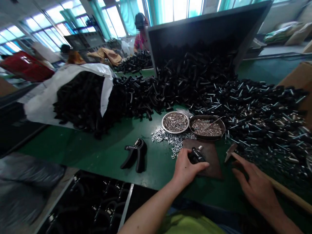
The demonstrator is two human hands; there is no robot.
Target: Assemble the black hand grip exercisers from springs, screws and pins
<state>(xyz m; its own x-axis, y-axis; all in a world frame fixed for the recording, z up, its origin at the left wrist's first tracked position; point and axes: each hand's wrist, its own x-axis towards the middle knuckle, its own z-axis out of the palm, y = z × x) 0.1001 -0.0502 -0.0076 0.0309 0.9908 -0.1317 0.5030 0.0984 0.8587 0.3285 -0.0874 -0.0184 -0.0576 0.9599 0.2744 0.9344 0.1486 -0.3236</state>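
1. Left hand (186, 169) closed around a black grip part (197, 155), pinning it on the brown pad (212, 159) near the worktop (97, 152) edge.
2. Right hand (255, 187) loosely open, resting on the hammer (268, 182) handle without gripping it.
3. Advice: keep the part upright and fingers clear of the hammer head.
4. Nut trays (175, 123) lie just beyond.

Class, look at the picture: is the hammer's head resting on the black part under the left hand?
No: the hammer lies apart from the black part under the left hand.
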